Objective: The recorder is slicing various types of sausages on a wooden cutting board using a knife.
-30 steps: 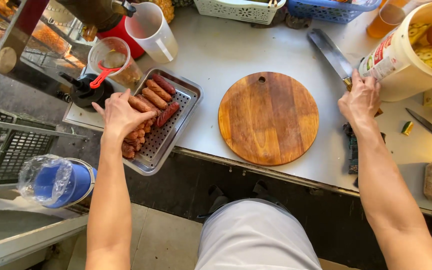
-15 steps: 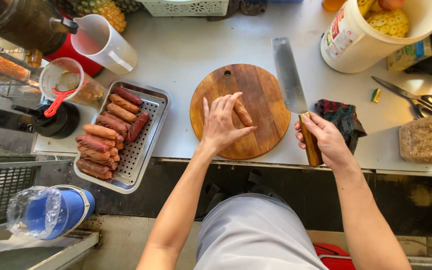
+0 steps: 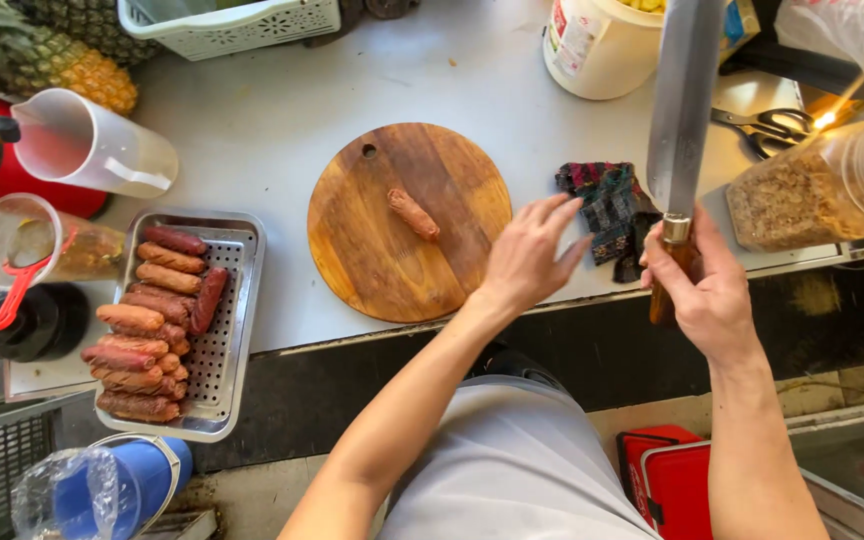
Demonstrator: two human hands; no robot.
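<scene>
So right hand [image 3: 704,290] gripped the big knife [image 3: 682,110] upright; left hand [image 3: 530,255] hovered wide open beside the sausage [image 3: 413,214] on the board [image 3: 382,260].

Bright, even daylight; soft shadows, glare at upper right, slight wide-angle edge distortion.

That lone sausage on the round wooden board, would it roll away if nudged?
Probably: the sausage is a round cylinder lying loose on the flat board, so a sideways nudge could roll it. Its surface looks greasy, perhaps slippery. It seems short and firm, unlikely to flop.
</scene>
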